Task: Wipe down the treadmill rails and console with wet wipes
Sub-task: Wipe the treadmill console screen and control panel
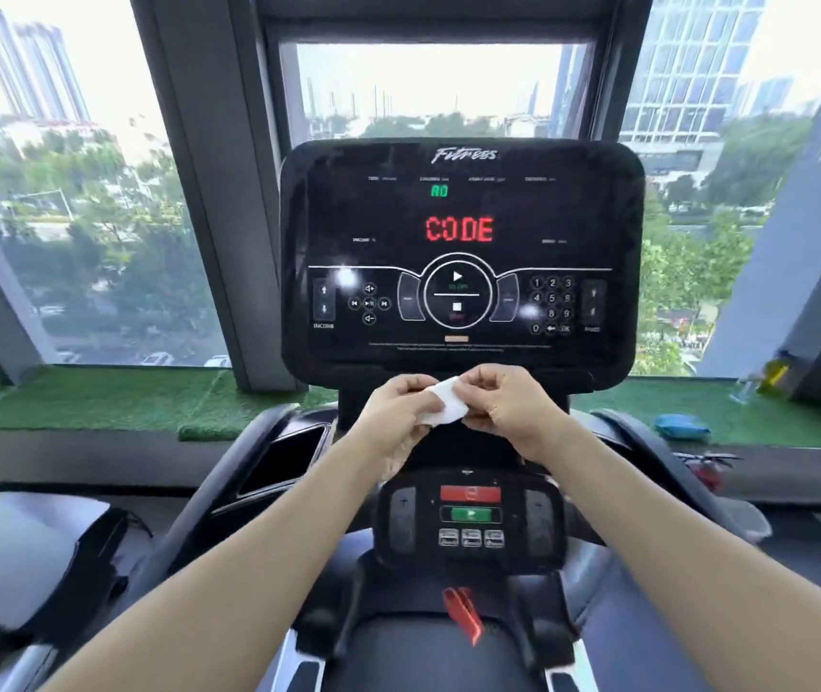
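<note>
A folded white wet wipe (445, 407) is held between both hands just below the black console (462, 252), which shows "CODE" in red. My left hand (398, 417) grips the wipe's left side, and my right hand (508, 409) pinches its right side from above. Beneath the hands sits the lower control panel (470, 521) with red and green buttons. The dark left rail (228, 486) and right rail (648, 457) curve toward me on either side. A red safety clip (463, 611) hangs under the panel.
Green artificial turf (99, 397) covers the window ledge behind the treadmill. A blue packet (680, 426) lies on the ledge at right, near a spray bottle (767, 377). A dark bag (39, 566) sits at lower left. Large windows stand ahead.
</note>
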A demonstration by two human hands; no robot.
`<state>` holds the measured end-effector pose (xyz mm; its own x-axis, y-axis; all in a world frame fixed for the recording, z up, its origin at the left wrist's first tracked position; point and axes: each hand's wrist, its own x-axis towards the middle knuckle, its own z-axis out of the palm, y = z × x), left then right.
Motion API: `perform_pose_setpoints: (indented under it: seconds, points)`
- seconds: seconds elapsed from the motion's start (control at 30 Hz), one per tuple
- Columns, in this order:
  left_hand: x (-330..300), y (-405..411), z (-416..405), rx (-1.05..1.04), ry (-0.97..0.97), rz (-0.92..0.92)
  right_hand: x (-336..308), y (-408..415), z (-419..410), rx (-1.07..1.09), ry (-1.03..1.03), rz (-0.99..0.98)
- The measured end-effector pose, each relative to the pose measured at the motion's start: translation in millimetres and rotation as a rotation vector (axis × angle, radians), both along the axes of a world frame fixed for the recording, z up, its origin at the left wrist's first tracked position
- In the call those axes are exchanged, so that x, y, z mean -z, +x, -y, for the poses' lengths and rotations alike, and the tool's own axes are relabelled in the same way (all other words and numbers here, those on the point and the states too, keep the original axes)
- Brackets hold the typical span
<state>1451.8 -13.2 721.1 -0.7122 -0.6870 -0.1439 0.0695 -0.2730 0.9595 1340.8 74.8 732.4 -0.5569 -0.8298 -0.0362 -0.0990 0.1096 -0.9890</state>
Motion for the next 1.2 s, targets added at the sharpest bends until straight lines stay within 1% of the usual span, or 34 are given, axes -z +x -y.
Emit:
perform_pose_setpoints:
  seconds: [0.07, 0.1, 0.17, 0.2, 0.23, 0.27, 0.3, 0.37, 0.43, 0.5, 0.53, 0.6, 0.63, 0.67, 0.7, 0.77, 0.8, 0.83, 0.87, 0.93, 0.97, 1.0, 1.07, 1.13, 1.2]
  points:
    - [1.3, -5.3, -13.4, 0.009, -0.029, 0.041, -0.1, -9.2, -13.3, 0.021, -0.004, 0.047]
    - [4.5, -7.8, -18.5, -0.038, -0.098, 0.102, 0.4, -13.6, -19.0, 0.036, 0.0, 0.076]
    - [13.2, -12.3, -28.1, -0.232, -0.361, 0.261, 1.4, -20.9, -29.1, 0.085, 0.0, 0.155]
    - [16.4, -13.5, -32.9, -0.334, -0.508, 0.281, 1.9, -23.0, -33.2, 0.112, -0.006, 0.202]
    - [17.3, -13.5, -39.0, -0.383, -0.634, 0.245, 2.4, -24.2, -37.2, 0.131, -0.011, 0.244]
    - [17.2, -13.6, -44.8, -0.368, -0.744, 0.191, 2.4, -24.3, -40.3, 0.14, -0.017, 0.282]
    - [16.5, -13.6, -50.7, -0.31, -0.844, 0.166, 2.9, -23.4, -43.2, 0.141, -0.023, 0.318]
    - [15.5, -13.4, -60.0, -0.196, -0.963, 0.173, 3.0, -19.0, -47.8, 0.115, -0.032, 0.38]
    - [14.9, -13.2, -62.5, -0.176, -0.941, 0.17, 1.4, -14.5, -51.9, 0.061, -0.041, 0.41]
    - [11.3, -11.9, -61.1, -0.174, -0.85, 0.184, -1.1, -14.3, -57.0, 0.007, -0.052, 0.408]
    - [8.2, -10.0, -59.3, -0.167, -0.742, 0.168, -2.2, -16.5, -60.1, -0.01, -0.057, 0.399]
    - [-0.3, -5.3, -56.9, -0.152, -0.412, 0.056, -4.7, -23.0, -66.1, -0.038, -0.063, 0.36]
    - [-4.5, -3.5, -57.4, -0.133, -0.251, -0.001, -6.2, -25.6, -67.7, -0.055, -0.05, 0.319]
    - [-8.4, -1.4, -59.3, -0.109, -0.141, -0.028, -7.7, -25.9, -68.3, -0.063, -0.031, 0.251]
    - [-10.8, -0.1, -61.9, -0.092, -0.081, -0.03, -8.1, -25.2, -68.2, -0.047, -0.008, 0.117]
    - [-12.9, 0.5, -66.6, -0.102, -0.01, -0.049, -8.5, -19.8, -67.5, 0.081, -0.009, -0.316]
    - [-12.6, -0.1, -66.7, -0.127, 0.013, -0.059, -10.1, -14.7, -67.8, 0.143, -0.058, -0.52]
    - [-12.5, 0.0, -66.5, -0.15, 0.024, -0.066, -12.6, -8.5, -69.3, 0.154, -0.117, -0.672]
    - [-12.9, 0.4, -66.3, -0.166, 0.025, -0.072, -15.4, -2.1, -70.6, 0.106, -0.162, -0.779]
    - [-13.1, 0.9, -66.2, -0.164, 0.018, -0.096, -16.2, 9.6, -71.6, -0.046, -0.123, -0.928]
    - [-12.3, 0.5, -66.1, -0.146, 0.021, -0.115, -13.7, 13.5, -71.8, -0.081, -0.091, -0.962]
    - [-12.5, 0.5, -67.1, -0.114, 0.027, -0.137, -11.5, 16.2, -72.0, -0.076, -0.082, -0.954]
    - [-13.5, 1.8, -69.0, -0.004, 0.031, -0.193, -9.9, 17.5, -73.0, 0.005, -0.103, -0.894]
    - [-11.6, 3.2, -70.5, 0.102, 0.014, -0.264, -13.0, 16.2, -75.4, 0.057, -0.113, -0.777]
    - [-8.8, 4.8, -73.1, 0.093, 0.008, -0.292, -15.4, 13.8, -76.5, 0.058, -0.123, -0.637]
